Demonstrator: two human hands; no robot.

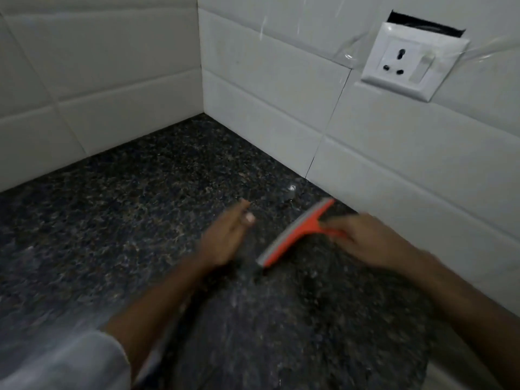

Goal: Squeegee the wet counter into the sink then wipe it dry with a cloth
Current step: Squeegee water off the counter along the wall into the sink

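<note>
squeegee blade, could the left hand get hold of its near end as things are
Probably yes: the left hand is open and empty, just left of the squeegee, with only bare counter between. The right hand grips only the handle.

A single head-worn view looks forward and steeply down from close above the dark speckled table (pixel 118 220), facing its far corner where two white tiled walls (pixel 267 102) meet. A wall socket (pixel 405 60) sits far right; both forearms reach in from the near edge.
</note>
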